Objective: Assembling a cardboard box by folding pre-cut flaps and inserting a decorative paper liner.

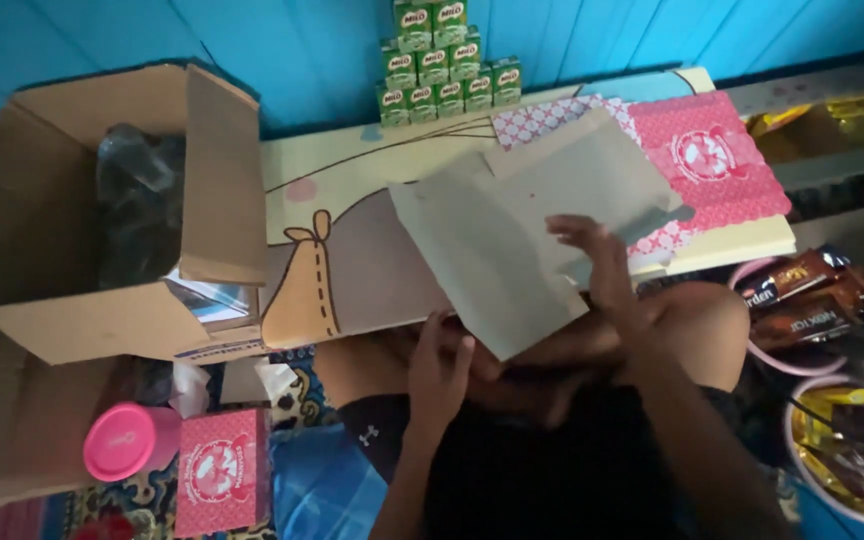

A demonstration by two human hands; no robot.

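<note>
A flattened grey-and-pink cardboard packet (522,225) lies unfolded on a low cartoon-printed table (352,250), its grey inside facing up and its pink patterned outside (712,160) showing at the right. My right hand (592,255) rests with spread fingers on the grey card's right part. At the near corner of the card, by the table's front edge, my left hand (440,365) has its fingers curled; I cannot tell if it grips the corner. My knees show just below the table.
A stack of green drink cartons (442,60) stands at the table's back against a blue wall. An open cardboard box (102,210) sits left. A pink-lidded jar (122,440) and assembled pink box (220,470) lie lower left. Bowls of snack packets (822,330) are right.
</note>
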